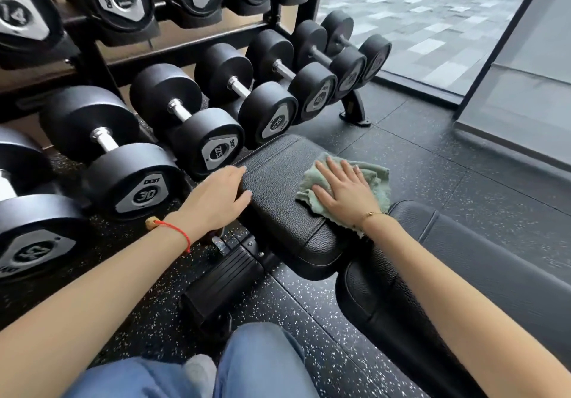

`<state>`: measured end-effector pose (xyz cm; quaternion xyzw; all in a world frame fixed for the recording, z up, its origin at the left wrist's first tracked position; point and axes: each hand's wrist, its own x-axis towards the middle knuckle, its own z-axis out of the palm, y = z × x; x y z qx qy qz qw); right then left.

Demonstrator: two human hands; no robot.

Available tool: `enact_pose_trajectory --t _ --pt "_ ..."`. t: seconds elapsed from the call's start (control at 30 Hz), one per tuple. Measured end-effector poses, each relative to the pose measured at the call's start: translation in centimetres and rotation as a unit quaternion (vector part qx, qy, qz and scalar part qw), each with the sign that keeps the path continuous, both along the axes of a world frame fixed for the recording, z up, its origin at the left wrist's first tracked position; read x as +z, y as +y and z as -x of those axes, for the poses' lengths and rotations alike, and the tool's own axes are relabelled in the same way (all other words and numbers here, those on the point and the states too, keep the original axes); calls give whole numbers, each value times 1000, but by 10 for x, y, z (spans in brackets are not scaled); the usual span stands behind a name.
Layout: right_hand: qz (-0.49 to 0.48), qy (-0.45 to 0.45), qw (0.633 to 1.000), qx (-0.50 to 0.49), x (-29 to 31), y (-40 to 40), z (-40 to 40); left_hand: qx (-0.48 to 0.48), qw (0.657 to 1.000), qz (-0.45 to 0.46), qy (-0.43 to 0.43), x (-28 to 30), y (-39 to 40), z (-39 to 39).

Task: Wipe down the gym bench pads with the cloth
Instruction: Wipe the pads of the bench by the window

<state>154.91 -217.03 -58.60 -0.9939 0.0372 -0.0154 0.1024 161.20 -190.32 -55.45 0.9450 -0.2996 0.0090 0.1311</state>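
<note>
The soft, crumpled pale-green cloth lies on the R half of the small black bumpy-leather seat pad. The right hand lies flat on top of the cloth w/ fingers straight and spread wide, pressing it down. The cloth pokes out past the hand on all sides, and its near corner hangs over the pad's R edge by the wrist.

The left hand is at the pad's L edge. Its fingers curl over the rounded side and the thumb lies on top, so it holds the pad. A thin red string bracelet is on that wrist, and a thin gold chain on the other.

The seat pad has round corners and a stitched line near its L side. Just beside it, lower R, starts the long black leather back pad, same bumpy skin, w/ a small gap between the two. The R arm crosses over that pad.

Under the seat sits a black ribbed plastic foot block on the black rubber floor w/ white specks.

The round black dumbbells w/ shiny metal handles on their black metal rack sit very near the pad's L and far edges, so it is tight there. To the R the floor is open up to the big glass window.

The person's blue jeans knee is at the bottom.
</note>
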Motion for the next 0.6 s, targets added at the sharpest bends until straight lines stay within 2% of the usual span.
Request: enact_pose_trajectory --t 0.2,0.33,0.4,0.5,0.6 --pt "-15 -9 999 32 0 -9 -3 -9 998 32 -49 -5 -46 -26" --pt "-27 -26 999 6 -1 -26 -39 -24 998 20 -63 -23 -72 -58" --pt "-66 -3 998 -14 2 -32 -79 -23 997 11 -68 -31 -82 -73" --pt "-123 56 990 -25 6 -24 -144 -10 1000 0 -24 -35 -88 -86" --pt "-167 82 983 -11 6 -20 -164 1 1000 -3 -1 -35 -87 -83"
